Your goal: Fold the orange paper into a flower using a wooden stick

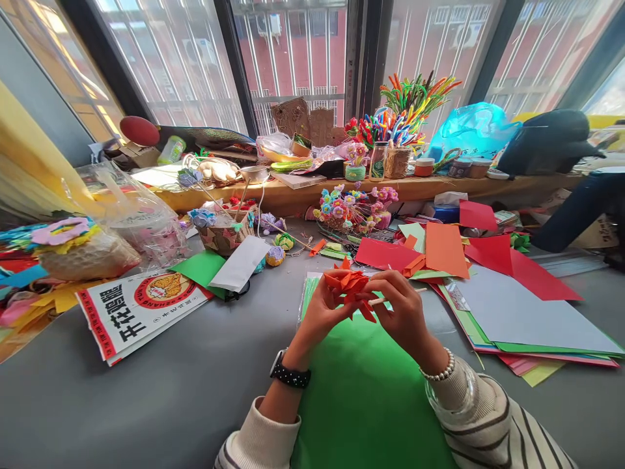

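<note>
The folded orange-red paper piece (347,281) is held above the green sheet (375,391), pinched in the fingers of the left hand (318,311); the right hand (401,314) grips a pale stick (377,301) close against it. Pointed folds are formed, so shaping appears well advanced; whether the stick is attached or folding remains cannot be told. Grey tabletop (219,384) gives room leftward, up to the printed packet (168,319); rightward, the paper stack (532,312) edges the working area more closely.
</note>
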Action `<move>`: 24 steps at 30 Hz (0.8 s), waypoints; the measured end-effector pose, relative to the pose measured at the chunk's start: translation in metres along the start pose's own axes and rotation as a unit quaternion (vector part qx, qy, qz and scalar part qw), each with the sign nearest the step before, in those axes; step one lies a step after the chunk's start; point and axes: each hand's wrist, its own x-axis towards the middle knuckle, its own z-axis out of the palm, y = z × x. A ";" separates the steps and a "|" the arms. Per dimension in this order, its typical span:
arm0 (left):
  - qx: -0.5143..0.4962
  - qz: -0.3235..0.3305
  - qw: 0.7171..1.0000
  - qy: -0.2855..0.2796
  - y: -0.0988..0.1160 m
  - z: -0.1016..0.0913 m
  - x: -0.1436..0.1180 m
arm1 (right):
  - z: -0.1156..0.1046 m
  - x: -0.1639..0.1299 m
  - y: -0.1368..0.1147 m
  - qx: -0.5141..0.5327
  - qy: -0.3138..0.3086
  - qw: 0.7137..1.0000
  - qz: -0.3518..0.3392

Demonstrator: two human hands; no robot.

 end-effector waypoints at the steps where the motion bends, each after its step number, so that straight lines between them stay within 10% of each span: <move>1: 0.001 -0.001 1.000 -0.001 0.000 0.000 0.000 | 0.000 0.000 0.000 -0.009 0.007 1.000 0.005; 24: -0.028 -0.026 0.999 0.012 0.002 0.003 -0.002 | 0.000 0.000 -0.001 -0.004 -0.014 1.000 0.005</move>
